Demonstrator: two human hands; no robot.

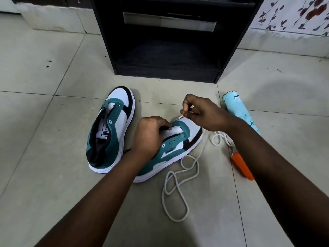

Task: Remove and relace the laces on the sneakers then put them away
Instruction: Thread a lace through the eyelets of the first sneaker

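Left hand grips right sneaker tongue | right hand pinches lace tip above toe | lace loops on floor | unlaced sneaker just left | black shelf edge beyond, open tile between

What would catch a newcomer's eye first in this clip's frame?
Two teal, white and black sneakers on the pale tiled floor: the unlaced left sneaker sits alone, while the left hand grips the right sneaker at its tongue. The right hand pinches the tip of a white lace above its toe, the rest looping loose across the tiles. Behind stands an open black cabinet.
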